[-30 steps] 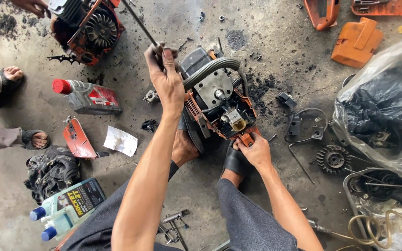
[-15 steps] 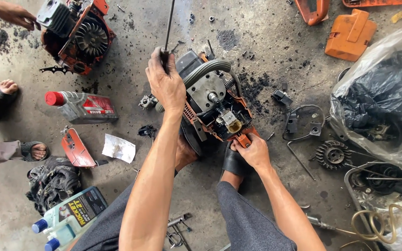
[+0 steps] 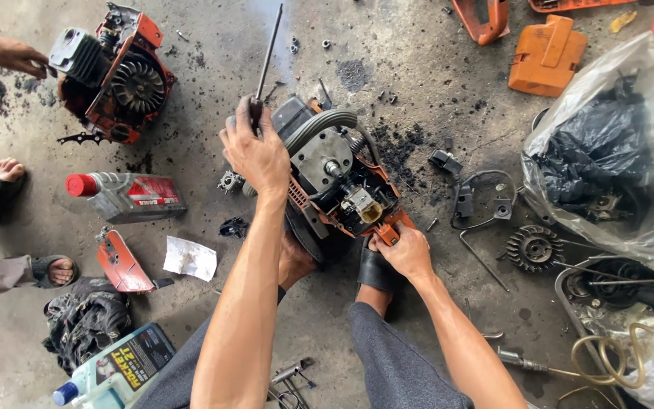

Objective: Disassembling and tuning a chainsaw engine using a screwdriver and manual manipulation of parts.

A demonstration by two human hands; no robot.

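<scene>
Bare forearms, grey trousers, dark sandals [image 3: 376, 269] on feet

Even, diffuse daylight — bright, with only soft, short shadows. Mild glare on the clear plastic bag [image 3: 630, 144] at right. Sharp focus throughout — slight wide-angle stretching toward the edges.

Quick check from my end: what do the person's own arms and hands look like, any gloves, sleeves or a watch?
Both arms are bare as far as the frame shows, with no sleeves in view. The left hand and right hand wear no gloves, and no watch, ring or band shows on the wrists or fingers. Grey trousers cover the legs below.
</scene>
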